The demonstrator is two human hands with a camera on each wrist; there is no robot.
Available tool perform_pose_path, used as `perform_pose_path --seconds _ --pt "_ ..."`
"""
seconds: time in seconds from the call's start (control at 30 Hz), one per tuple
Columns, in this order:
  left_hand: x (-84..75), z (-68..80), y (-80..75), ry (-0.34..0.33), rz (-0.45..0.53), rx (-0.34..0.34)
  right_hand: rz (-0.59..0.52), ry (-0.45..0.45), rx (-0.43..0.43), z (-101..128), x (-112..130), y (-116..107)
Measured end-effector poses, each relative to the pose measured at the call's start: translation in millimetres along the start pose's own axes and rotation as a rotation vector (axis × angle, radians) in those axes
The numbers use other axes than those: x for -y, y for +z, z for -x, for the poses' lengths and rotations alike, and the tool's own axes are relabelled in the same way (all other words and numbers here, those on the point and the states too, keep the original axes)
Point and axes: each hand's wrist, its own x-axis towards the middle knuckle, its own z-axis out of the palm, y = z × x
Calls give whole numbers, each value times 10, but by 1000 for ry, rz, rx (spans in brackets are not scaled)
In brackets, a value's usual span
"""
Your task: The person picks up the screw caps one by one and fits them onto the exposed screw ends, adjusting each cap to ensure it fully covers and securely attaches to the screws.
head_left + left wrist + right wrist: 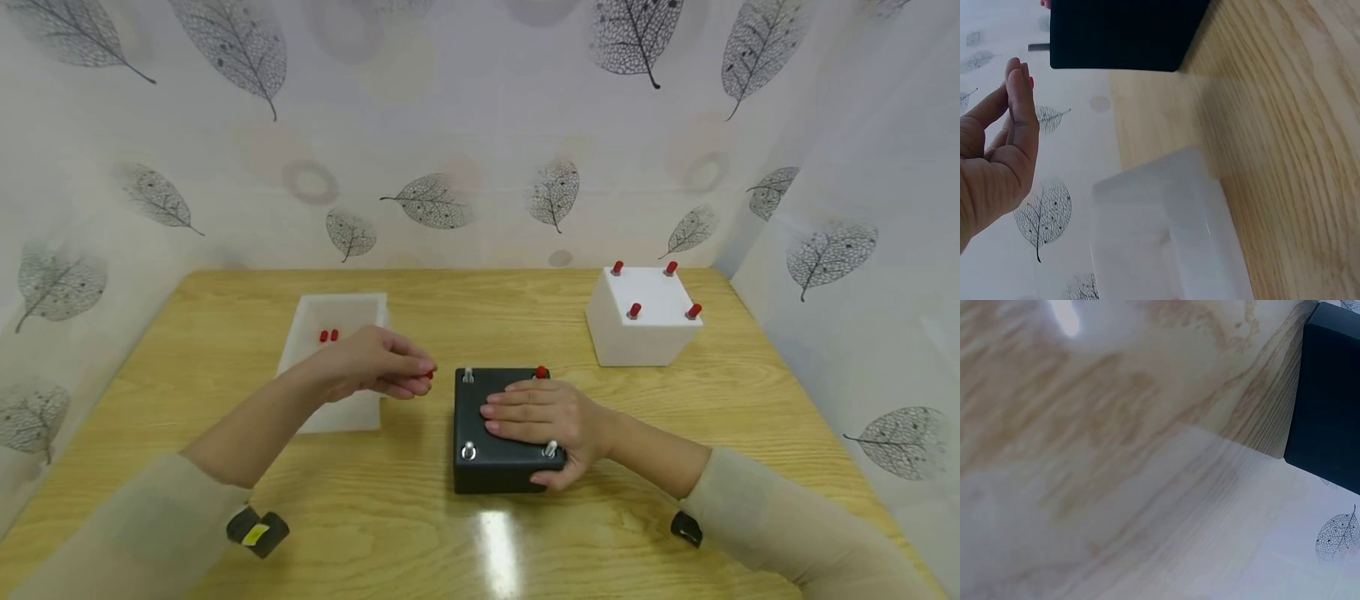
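Note:
My left hand (378, 367) pinches a small red cap (430, 375) between thumb and fingertips, just left of a black box (502, 477). Only a sliver of that cap shows past the fingers in the left wrist view. Three corners of the box top carry bare metal posts (468, 451), while the far right post wears a red cap (541, 372). Across the top of the box lie the straight fingers of my right hand (562, 421), its thumb against the front side near the right corner. The right wrist view catches the black box (1329, 394) but not the hand.
Behind the left hand is a white tray (341, 417) with two loose red caps (328, 336) inside. A white box (645, 337) with red-capped posts at its top corners stands at the back right. Leaf-patterned cloth (480, 125) hangs around the wooden table (360, 517).

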Motion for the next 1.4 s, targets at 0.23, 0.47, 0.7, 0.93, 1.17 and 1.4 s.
perform_pose_path --seconds 0.23,0.47,0.7,0.93,1.17,1.4 --pt "-95 21 175 29 0 59 -2 3 4 6 5 1" --pt "-181 35 314 22 29 89 0 4 4 3 8 -4" --pt "-302 125 543 62 -7 142 -3 2 -1 13 6 -9" --pt "-426 134 788 127 -38 217 -10 -29 -53 64 -27 -14" --pt "-469 76 973 144 -75 284 -13 -33 -83 81 -38 23" --pt "-464 -27 1144 123 -104 309 -27 5 -96 97 -15 18"
